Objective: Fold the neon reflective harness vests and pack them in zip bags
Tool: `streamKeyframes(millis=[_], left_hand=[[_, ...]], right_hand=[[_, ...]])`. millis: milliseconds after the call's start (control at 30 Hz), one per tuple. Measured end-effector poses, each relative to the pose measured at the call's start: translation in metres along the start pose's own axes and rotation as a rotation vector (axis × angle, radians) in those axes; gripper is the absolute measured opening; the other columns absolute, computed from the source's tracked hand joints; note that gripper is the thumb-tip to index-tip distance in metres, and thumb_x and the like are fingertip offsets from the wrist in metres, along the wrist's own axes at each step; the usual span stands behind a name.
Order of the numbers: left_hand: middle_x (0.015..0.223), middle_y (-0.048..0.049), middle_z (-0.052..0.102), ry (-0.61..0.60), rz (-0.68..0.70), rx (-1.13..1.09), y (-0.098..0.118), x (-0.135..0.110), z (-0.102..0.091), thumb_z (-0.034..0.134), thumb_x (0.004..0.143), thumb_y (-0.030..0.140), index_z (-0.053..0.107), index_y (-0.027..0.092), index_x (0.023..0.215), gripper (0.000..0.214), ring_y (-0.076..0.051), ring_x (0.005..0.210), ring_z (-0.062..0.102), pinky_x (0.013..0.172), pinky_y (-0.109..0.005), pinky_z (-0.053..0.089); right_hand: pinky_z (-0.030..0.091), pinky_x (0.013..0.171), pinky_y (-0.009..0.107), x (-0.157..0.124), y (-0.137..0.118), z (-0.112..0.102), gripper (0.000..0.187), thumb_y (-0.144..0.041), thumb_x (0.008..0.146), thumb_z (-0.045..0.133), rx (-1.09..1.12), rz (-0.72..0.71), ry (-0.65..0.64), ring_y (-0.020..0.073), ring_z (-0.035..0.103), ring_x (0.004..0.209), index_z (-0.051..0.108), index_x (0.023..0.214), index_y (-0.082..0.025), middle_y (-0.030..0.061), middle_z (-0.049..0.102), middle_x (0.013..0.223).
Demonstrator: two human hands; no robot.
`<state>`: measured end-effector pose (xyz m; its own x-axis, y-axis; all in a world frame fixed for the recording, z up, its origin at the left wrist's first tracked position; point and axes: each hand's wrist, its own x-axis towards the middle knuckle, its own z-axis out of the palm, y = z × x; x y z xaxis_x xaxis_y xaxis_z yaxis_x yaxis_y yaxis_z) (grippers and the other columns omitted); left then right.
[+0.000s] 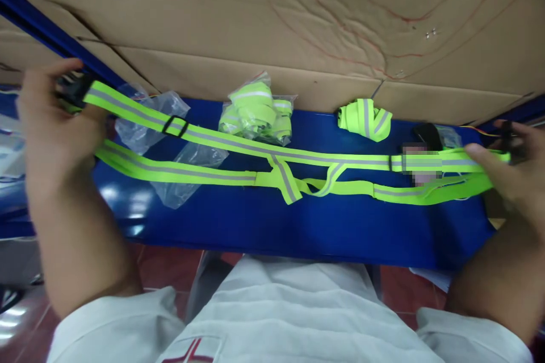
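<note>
A neon yellow-green reflective harness [238, 146] with grey stripes is stretched across the view above the blue table. My left hand [59, 108] is closed around its left end, at a black buckle [76, 89]. At the far right my right hand [522, 167] grips the other end, where a dark buckle piece [506, 135] shows by the fingers. Two straps run between my hands, one behind the other, joined near the middle by short cross straps. A black slider [174, 126] sits on the rear strap towards the left.
On the blue table [298, 232] lie several bagged rolled neon straps [255, 110], a loose rolled strap [365, 119] and crumpled clear plastic bags [179, 176]. A dark object [428, 135] lies behind the harness at right. Cardboard panels [191, 22] rise along the back.
</note>
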<state>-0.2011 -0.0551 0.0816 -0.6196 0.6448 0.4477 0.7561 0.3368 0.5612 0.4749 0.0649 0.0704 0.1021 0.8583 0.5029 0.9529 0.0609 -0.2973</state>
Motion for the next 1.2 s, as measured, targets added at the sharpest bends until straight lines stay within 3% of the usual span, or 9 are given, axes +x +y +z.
streamKeyframes(millis=[300, 433, 500, 600, 733, 900, 967, 1067, 1200], left_hand=[[0.142, -0.0124, 0.063, -0.241, 0.412, 0.14, 0.007, -0.024, -0.007, 0.062, 0.082, 0.046, 0.057, 0.013, 0.152, 0.078, -0.033, 0.136, 0.056, 0.122, -0.059, 0.043], [0.174, -0.0149, 0.02, -0.237, 0.432, 0.23, 0.031, -0.065, -0.005, 0.063, 0.079, 0.015, 0.051, 0.025, 0.158, 0.08, -0.046, 0.161, 0.023, 0.125, -0.075, 0.024], [0.18, -0.0142, 0.003, -0.263, 0.517, 0.349, 0.048, -0.095, 0.002, 0.059, 0.078, 0.0, 0.053, 0.027, 0.156, 0.082, -0.05, 0.165, 0.01, 0.121, -0.081, 0.019], [0.176, -0.0121, 0.028, -0.476, 0.802, 0.292, 0.065, -0.134, 0.019, 0.053, 0.081, -0.006, 0.064, 0.031, 0.144, 0.074, -0.041, 0.16, 0.034, 0.126, -0.073, 0.024], [0.167, -0.0191, 0.043, -0.621, 0.9, 0.277, 0.067, -0.157, 0.036, 0.047, 0.08, -0.008, 0.07, 0.021, 0.132, 0.063, -0.042, 0.157, 0.041, 0.125, -0.073, 0.027], [0.162, -0.015, 0.05, -0.8, 0.933, 0.129, 0.074, -0.181, 0.038, 0.058, 0.088, 0.011, 0.063, 0.019, 0.135, 0.048, -0.039, 0.157, 0.038, 0.131, -0.076, 0.003], [0.154, -0.0143, 0.059, -0.837, 0.905, 0.029, 0.083, -0.196, 0.042, 0.063, 0.097, 0.033, 0.058, 0.018, 0.143, 0.048, -0.035, 0.15, 0.048, 0.133, -0.07, 0.007], [0.14, -0.0129, 0.069, -0.797, 0.785, -0.035, 0.095, -0.215, 0.054, 0.064, 0.1, 0.051, 0.059, 0.019, 0.143, 0.053, -0.033, 0.133, 0.06, 0.125, -0.064, 0.027], [0.122, -0.0063, 0.076, -0.744, 0.696, -0.068, 0.101, -0.219, 0.064, 0.057, 0.105, 0.028, 0.073, 0.023, 0.114, 0.019, -0.032, 0.131, 0.06, 0.121, -0.064, 0.025]], right_hand=[[0.052, 0.11, 0.047, -0.035, -0.058, 0.027, 0.077, -0.057, 0.092, 0.077, 0.216, -0.452, -0.474, 0.032, 0.064, 0.129, 0.053, 0.156, -0.022, 0.0189, 0.063, 0.139], [0.035, 0.122, 0.066, -0.08, -0.101, 0.04, 0.064, -0.047, 0.099, 0.071, 0.084, -0.691, -0.431, 0.0455, 0.036, 0.156, 0.054, 0.154, -0.02, 0.0247, 0.037, 0.166], [0.031, 0.127, 0.065, -0.102, -0.13, 0.049, 0.059, -0.047, 0.1, 0.069, 0.142, -0.867, -0.481, 0.0406, 0.041, 0.155, 0.055, 0.152, -0.021, 0.02, 0.043, 0.165], [0.033, 0.128, 0.058, -0.125, -0.164, 0.064, 0.048, -0.042, 0.105, 0.062, 0.302, -0.986, -0.598, 0.0325, 0.052, 0.149, 0.058, 0.148, -0.02, 0.016, 0.056, 0.158], [0.053, 0.103, 0.045, -0.127, -0.175, 0.074, 0.026, -0.031, 0.111, 0.051, 0.573, -0.813, -0.739, 0.0237, 0.074, 0.103, 0.073, 0.114, -0.017, 0.0106, 0.079, 0.108], [0.044, 0.055, 0.024, -0.107, -0.159, 0.06, 0.053, -0.065, 0.104, 0.051, 0.873, -0.184, -1.397, 0.0116, 0.054, 0.057, 0.057, 0.079, -0.019, -0.0025, 0.055, 0.064], [0.037, 0.05, 0.022, -0.102, -0.155, 0.057, 0.058, -0.074, 0.097, 0.057, 0.878, 0.0, -1.489, 0.0089, 0.043, 0.053, 0.051, 0.078, -0.02, -0.0059, 0.043, 0.063], [0.03, 0.049, 0.021, -0.1, -0.153, 0.06, 0.06, -0.074, 0.095, 0.061, 0.857, 0.012, -1.395, 0.0076, 0.034, 0.055, 0.046, 0.074, -0.02, -0.0065, 0.033, 0.064], [0.037, 0.06, 0.026, -0.104, -0.15, 0.07, 0.044, -0.058, 0.104, 0.057, 0.703, -0.262, -1.01, 0.0119, 0.049, 0.064, 0.064, 0.086, -0.018, -0.0021, 0.054, 0.071]])
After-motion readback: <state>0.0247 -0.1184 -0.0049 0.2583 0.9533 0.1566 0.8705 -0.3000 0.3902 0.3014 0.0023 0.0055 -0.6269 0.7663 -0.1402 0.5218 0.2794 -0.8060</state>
